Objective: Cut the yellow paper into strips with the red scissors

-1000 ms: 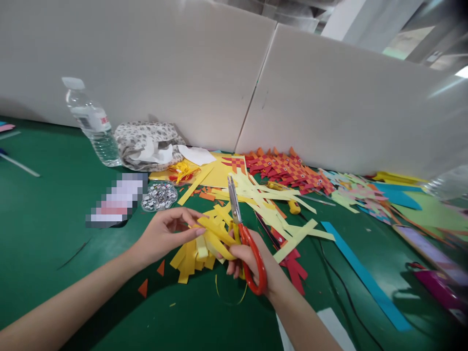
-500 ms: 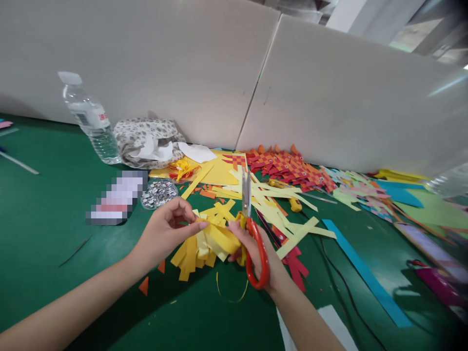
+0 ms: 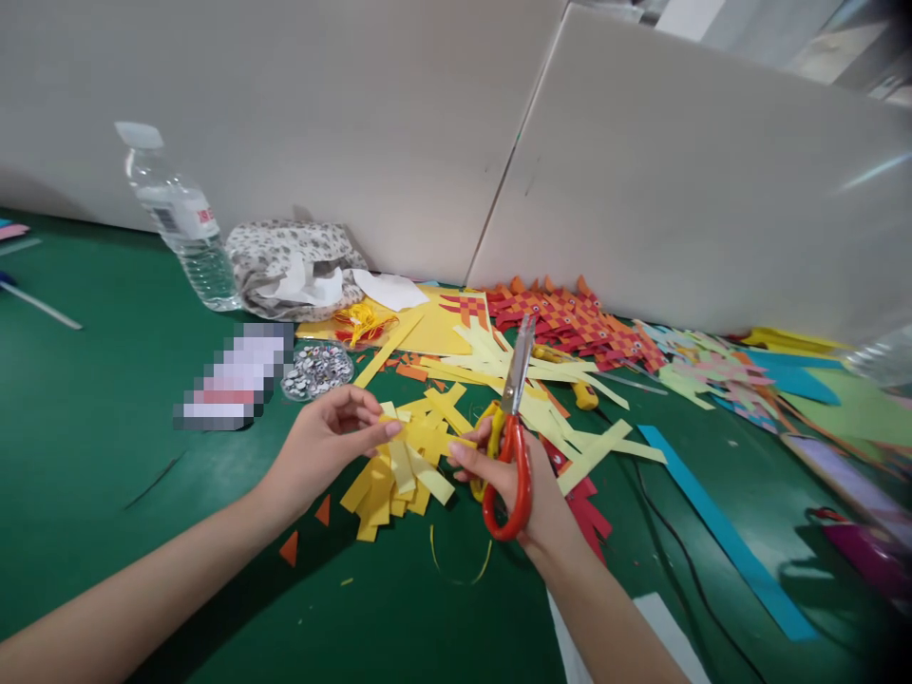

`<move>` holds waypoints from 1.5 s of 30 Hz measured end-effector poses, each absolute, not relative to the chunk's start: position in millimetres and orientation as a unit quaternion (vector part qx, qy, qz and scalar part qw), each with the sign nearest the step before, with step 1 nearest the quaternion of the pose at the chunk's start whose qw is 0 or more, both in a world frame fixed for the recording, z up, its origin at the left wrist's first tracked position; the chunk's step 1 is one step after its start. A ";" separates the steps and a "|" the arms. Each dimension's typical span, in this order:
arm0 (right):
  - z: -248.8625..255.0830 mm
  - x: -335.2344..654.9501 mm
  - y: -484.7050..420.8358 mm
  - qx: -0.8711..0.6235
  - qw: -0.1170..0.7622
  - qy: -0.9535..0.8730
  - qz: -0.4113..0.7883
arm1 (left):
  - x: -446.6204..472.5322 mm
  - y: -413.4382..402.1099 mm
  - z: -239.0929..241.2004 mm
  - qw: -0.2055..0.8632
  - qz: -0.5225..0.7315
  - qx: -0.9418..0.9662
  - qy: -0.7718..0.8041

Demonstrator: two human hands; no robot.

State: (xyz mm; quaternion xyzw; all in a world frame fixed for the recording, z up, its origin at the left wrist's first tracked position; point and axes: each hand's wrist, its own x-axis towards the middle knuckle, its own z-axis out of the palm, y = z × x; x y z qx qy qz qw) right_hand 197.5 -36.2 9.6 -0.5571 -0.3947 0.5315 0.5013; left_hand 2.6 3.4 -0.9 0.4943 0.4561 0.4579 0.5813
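My left hand (image 3: 324,446) pinches a woven piece of yellow paper strips (image 3: 403,465) just above the green table (image 3: 92,418). My right hand (image 3: 523,484) grips red-handled scissors (image 3: 509,446) with a yellow inner loop; the blades are closed and point up and away, tilted right. The right fingertips also touch the yellow piece's right side. Loose pale-yellow strips (image 3: 541,389) lie behind the scissors.
A water bottle (image 3: 181,223), a patterned cloth pouch (image 3: 292,266) and a dish of googly eyes (image 3: 317,369) stand at the back left. Red-orange woven paper fish (image 3: 570,323), pastel ones (image 3: 702,375), a blue strip (image 3: 719,532) and a black cable (image 3: 676,579) lie right. White boards wall the back.
The scissors have swung from tilted left to tilted right, blades still closed. The yellow woven piece has shifted slightly between both hands, and the view has moved a little.
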 end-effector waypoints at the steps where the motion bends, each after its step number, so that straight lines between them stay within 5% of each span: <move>1: 9.0 198.0 -36.1 -0.557 0.508 -0.398 0.523 | 1.8 3.9 -0.5 0.583 0.450 0.496 0.459; 45: 4.5 202.2 -29.9 -0.608 0.588 -0.379 0.375 | -2.2 5.8 -3.7 0.550 0.412 0.562 0.460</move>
